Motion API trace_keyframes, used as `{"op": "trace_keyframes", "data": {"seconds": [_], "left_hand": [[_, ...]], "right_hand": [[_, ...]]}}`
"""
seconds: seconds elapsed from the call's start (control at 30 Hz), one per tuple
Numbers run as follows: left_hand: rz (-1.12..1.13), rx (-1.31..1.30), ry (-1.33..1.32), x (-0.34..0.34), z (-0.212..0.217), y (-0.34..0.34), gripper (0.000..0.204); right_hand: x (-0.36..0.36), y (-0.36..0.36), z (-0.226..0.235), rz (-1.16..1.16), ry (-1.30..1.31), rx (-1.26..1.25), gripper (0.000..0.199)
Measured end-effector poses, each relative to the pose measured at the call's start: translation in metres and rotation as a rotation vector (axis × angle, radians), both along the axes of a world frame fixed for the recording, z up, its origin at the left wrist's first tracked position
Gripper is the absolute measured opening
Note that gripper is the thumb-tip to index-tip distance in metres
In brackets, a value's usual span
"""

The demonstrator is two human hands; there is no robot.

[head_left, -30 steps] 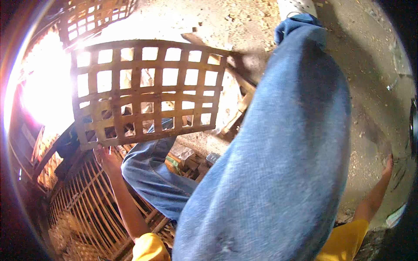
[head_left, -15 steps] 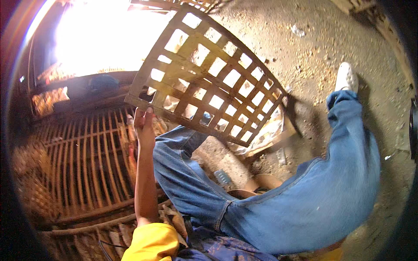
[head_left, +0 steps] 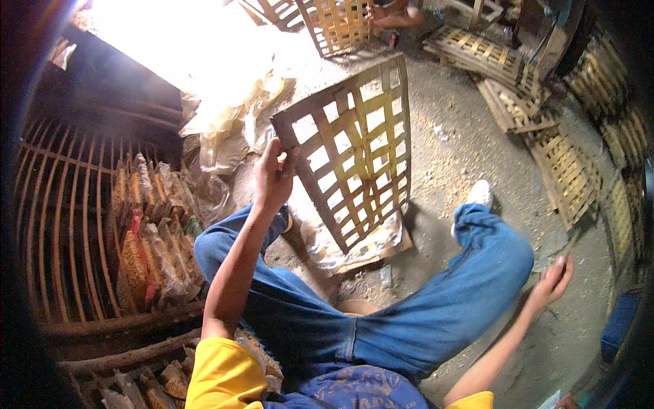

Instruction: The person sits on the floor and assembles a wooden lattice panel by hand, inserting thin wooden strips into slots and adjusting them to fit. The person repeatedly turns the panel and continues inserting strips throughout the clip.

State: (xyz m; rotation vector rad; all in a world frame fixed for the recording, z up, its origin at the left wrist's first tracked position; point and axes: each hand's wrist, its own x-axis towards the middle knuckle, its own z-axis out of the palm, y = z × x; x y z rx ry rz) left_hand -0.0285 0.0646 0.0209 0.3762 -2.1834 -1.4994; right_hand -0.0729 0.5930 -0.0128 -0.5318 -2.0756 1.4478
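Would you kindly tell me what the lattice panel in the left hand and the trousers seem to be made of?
The lattice panel looks like unvarnished bamboo or wood, given its flat, brownish crossing strips. The trousers appear matte blue denim, judging by their creases and seam.

Stuff you can't really see here:
Lattice panel (head_left: 363,136) hides part of the pale sheet (head_left: 320,252), top edge crops most of the other person (head_left: 398,16), glare (head_left: 170,34) swallows the upper left.
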Motion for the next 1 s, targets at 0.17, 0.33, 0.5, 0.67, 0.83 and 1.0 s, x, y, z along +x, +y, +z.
{"op": "trace_keyframes", "data": {"seconds": [0.17,0.33,0.5,0.67,0.83,1.0], "left_hand": [[0.097,0.227,0.125,-0.011,0.008,-0.01,0.011],[0.097,0.443,0.255,-0.012,0.04,-0.036,0.013],[0.115,0.594,0.214,-0.015,0.033,-0.031,0.014],[0.097,0.63,0.009,-0.022,-0.009,-0.01,0.018],[0.018,0.607,-0.034,-0.022,-0.046,-0.002,0.018],[0.027,0.408,-0.17,-0.017,-0.046,-0.016,0.022]], "right_hand": [[-0.038,-0.148,0.103,0.637,0.359,0.081,0.022],[-0.052,-0.288,0.145,1.017,0.255,0.276,0.018],[-0.055,-0.331,0.084,1.168,0.22,0.311,0.017],[-0.057,-0.34,0.069,1.211,0.257,0.427,0.02],[-0.066,-0.336,0.033,1.17,0.287,0.551,0.027],[-0.061,-0.33,0.009,1.219,0.16,0.52,0.024]]}}
